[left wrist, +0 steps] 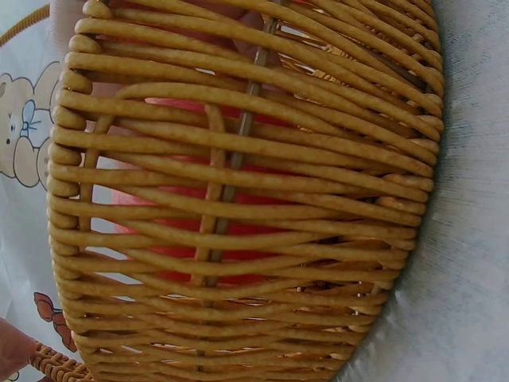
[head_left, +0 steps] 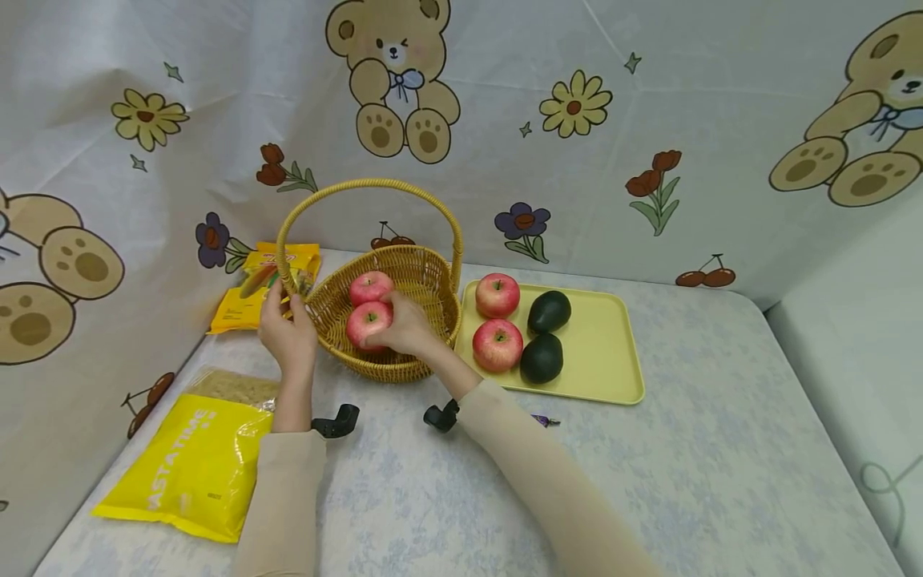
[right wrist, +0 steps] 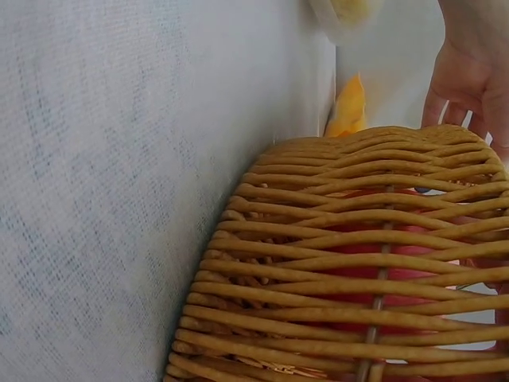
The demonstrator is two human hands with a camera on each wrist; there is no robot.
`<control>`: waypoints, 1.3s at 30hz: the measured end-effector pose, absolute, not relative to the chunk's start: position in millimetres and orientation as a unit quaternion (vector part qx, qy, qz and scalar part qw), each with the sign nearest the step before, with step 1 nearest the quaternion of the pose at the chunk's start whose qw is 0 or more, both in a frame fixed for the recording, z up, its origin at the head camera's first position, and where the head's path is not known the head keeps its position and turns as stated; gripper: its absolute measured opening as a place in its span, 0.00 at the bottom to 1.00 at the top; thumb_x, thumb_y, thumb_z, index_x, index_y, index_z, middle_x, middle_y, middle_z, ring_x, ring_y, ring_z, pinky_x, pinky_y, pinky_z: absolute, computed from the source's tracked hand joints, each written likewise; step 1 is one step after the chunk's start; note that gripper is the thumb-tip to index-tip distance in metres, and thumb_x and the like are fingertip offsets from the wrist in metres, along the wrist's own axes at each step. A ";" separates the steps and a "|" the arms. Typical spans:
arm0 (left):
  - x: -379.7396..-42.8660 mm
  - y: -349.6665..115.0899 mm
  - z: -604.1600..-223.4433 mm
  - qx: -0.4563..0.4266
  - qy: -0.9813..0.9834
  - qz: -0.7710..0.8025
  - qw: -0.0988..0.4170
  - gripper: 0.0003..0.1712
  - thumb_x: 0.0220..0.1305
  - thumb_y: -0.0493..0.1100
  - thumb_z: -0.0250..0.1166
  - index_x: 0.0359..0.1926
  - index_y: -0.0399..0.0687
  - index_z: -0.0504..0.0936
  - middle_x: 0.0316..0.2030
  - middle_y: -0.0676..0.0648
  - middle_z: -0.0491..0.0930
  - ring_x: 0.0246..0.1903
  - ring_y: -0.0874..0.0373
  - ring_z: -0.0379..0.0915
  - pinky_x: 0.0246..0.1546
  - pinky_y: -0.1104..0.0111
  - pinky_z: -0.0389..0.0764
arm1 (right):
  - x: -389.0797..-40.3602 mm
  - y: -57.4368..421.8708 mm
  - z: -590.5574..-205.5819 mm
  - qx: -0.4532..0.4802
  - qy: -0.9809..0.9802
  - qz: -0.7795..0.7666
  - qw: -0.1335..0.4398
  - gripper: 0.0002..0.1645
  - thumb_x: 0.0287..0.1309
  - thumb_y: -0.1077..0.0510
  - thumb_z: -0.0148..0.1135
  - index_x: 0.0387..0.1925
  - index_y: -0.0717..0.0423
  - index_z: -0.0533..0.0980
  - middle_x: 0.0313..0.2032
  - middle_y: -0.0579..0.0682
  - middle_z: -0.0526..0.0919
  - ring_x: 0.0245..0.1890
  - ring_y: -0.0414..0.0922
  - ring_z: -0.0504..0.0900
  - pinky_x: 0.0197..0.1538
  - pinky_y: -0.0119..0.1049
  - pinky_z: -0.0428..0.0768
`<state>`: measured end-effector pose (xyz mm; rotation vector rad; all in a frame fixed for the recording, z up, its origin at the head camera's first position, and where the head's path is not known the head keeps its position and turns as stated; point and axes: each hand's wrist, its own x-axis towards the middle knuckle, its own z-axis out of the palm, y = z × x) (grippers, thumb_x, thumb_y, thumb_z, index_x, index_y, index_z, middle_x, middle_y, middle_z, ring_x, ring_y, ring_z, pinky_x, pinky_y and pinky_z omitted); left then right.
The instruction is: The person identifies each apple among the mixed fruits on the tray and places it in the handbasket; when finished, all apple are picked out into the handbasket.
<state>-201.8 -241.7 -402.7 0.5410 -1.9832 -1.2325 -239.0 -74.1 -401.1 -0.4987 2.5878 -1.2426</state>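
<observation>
A wicker basket [head_left: 339, 357] with a tall arched handle [head_left: 371, 184] stands on the table, holding two red apples. My left hand [head_left: 290, 332] grips the handle's left foot at the rim. Inside the basket, my right hand [head_left: 407, 324] holds the front apple [head_left: 369, 322] between thumb and fingers. The rear apple [head_left: 371, 287] lies just behind it, close to the fingertips. Through the weave in the left wrist view, red apple skin [left wrist: 191, 215] shows. In the right wrist view, the wickerwork [right wrist: 334, 270] hides most of the right hand.
Right of the basket, a yellow tray [head_left: 598, 344] bears two apples [head_left: 497, 344] and two dark green avocados [head_left: 542, 358]. A yellow pasta bag [head_left: 195, 465] lies front left, with yellow-orange packages [head_left: 241, 308] behind. A small purple item [head_left: 542, 420] is partly under the right sleeve.
</observation>
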 end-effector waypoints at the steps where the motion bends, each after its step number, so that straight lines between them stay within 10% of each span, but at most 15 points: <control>1: -201.8 -241.8 -402.8 0.211 -0.770 -0.480 0.364 0.21 0.71 0.36 0.53 0.63 0.40 0.76 0.56 0.35 0.78 0.50 0.41 0.78 0.47 0.52 0.80 | -239.4 -74.6 -401.3 -0.170 0.883 -0.422 0.115 0.46 0.44 0.50 0.78 0.64 0.56 0.67 0.59 0.54 0.76 0.59 0.50 0.74 0.61 0.45 0.75; 39: -202.7 -242.0 -404.2 0.208 -0.770 -0.479 0.367 0.20 0.71 0.36 0.53 0.62 0.40 0.76 0.55 0.35 0.78 0.51 0.41 0.76 0.52 0.52 0.79 | -249.2 -81.0 -412.1 -0.196 0.889 -0.393 0.133 0.49 0.41 0.55 0.81 0.64 0.57 0.65 0.63 0.55 0.72 0.65 0.50 0.68 0.67 0.44 0.69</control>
